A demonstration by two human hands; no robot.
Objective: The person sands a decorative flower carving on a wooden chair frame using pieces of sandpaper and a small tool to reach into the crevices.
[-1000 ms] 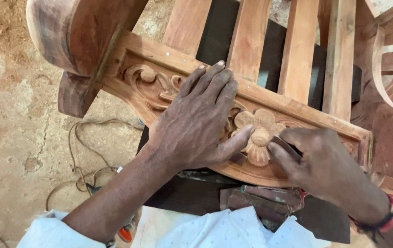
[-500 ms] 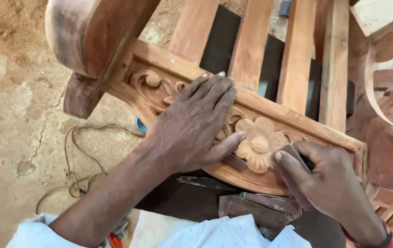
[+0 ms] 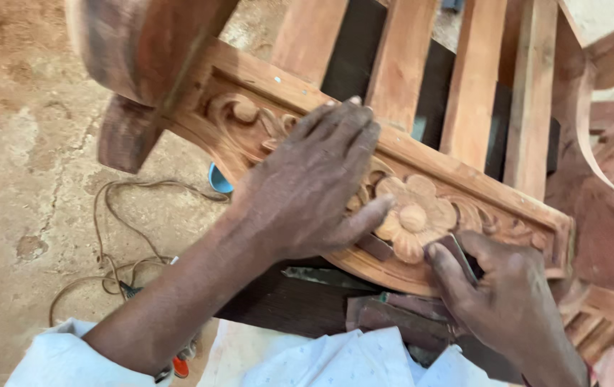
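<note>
My left hand [image 3: 314,186] lies flat, palm down, fingers [image 3: 343,125] together and stretched away from me, thumb angled out to the right. The left forearm runs bare from the lower left up to the wrist, with a white sleeve pushed up near the elbow. My right hand [image 3: 504,304] sits low at the right, knuckles up, fingers curled under in what looks like a pinch, though I can't see the fingertips well. Its wrist leaves the bottom edge.

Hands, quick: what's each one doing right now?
Left hand: open, flat on the carved rail, thumb by the flower.
Right hand: closed on a small dark piece, pressed to the rail's lower edge.
</note>
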